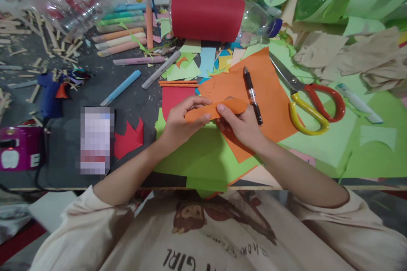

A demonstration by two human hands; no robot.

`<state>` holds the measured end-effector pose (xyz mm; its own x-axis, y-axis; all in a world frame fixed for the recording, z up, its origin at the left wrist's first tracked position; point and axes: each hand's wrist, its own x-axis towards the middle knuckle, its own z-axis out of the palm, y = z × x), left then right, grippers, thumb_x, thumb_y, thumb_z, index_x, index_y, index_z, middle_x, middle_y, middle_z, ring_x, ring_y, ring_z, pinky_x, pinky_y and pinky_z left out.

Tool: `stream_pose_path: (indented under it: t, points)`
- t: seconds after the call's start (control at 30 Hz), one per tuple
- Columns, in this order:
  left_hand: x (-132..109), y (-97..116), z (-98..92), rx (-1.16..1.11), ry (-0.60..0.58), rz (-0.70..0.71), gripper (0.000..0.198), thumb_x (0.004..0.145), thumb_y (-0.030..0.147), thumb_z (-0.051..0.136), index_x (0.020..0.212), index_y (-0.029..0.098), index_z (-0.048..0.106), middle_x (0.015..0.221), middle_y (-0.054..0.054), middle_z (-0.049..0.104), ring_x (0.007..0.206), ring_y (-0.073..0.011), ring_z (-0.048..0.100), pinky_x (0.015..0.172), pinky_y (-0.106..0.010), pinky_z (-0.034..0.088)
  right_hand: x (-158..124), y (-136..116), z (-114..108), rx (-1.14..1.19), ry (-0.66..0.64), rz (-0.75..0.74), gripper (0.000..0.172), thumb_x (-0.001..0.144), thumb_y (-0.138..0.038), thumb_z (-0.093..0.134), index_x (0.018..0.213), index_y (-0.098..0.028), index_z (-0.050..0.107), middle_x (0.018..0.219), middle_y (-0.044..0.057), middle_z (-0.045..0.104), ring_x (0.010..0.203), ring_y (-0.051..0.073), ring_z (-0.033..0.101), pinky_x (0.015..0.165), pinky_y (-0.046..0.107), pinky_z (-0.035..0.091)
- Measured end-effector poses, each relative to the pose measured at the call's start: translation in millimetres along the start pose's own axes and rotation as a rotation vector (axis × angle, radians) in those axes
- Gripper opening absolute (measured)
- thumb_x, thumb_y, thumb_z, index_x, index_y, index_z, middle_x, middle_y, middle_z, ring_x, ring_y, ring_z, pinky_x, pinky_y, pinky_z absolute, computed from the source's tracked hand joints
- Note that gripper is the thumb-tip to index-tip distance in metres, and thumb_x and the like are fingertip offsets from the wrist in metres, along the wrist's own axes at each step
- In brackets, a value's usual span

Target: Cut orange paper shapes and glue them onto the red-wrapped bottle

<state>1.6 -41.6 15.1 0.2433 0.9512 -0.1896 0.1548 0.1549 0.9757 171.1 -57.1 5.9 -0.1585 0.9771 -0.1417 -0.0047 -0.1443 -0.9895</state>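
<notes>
Left hand and right hand both clamped on a long, rounded orange paper piece, thumbs on top, in from the dark grey desk's near edge. Light, even thumb pressure should avoid creases. Piece spans both hands, right end beside right knuckles. Beyond: black plastic pen on larger orange paper sheet; farther, red-paper-wrapped clear bottle.

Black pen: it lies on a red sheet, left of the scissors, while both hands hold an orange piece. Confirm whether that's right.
Wrong sheet colour: the head view shows the black pen lying on an orange sheet, not a red one, left of the scissors, while the left hand and right hand hold an orange piece.
</notes>
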Motion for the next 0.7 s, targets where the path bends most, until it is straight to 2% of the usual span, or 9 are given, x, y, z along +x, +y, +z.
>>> stream_pose_path:
  t: [0.27,0.7]
  points:
    - [-1.0,-2.2,-0.7,0.033,-0.004,0.034,0.02,0.073,0.032,0.071,0.089,0.021,0.066,0.09,-0.002,0.07,0.086,-0.0162,0.067,0.077,-0.027,0.054,-0.8,0.1,-0.3,-0.015,0.012,-0.001,0.049,0.088,-0.061,0.061,0.06,-0.022,0.05,0.048,-0.006,0.048,0.044,0.008,0.048,0.045,0.024,0.038]
    - [-1.3,-1.8,-0.7,-0.016,-0.059,0.032,0.023,0.073,0.034,0.072,0.09,0.022,0.064,0.086,-0.001,0.07,0.079,-0.0145,0.067,0.072,-0.025,0.053,-1.6,4.2,-0.8,-0.021,0.005,-0.038,0.047,0.092,-0.055,0.059,0.06,-0.021,0.051,0.05,-0.005,0.049,0.045,0.008,0.049,0.046,0.025,0.038]
